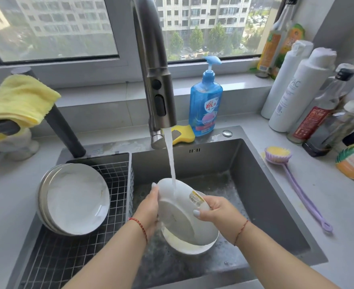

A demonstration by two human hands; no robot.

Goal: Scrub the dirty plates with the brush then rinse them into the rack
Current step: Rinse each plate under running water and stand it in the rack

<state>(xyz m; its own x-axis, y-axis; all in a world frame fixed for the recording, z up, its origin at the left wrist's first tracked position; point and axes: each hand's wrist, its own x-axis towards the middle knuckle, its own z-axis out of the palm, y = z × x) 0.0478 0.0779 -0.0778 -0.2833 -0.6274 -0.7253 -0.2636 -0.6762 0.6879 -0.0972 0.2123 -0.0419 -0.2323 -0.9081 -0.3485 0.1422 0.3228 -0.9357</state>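
Head view: both hands, left and right, fingers grasping a plate under the tap stream over the sink, rinsing; several plates already racked, another below, brush on the right surface.

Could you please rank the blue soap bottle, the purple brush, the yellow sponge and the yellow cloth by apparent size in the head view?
1. yellow cloth
2. blue soap bottle; close to the cloth, and the wide lens makes this unsure
3. purple brush, long but thin
4. yellow sponge, partly hidden
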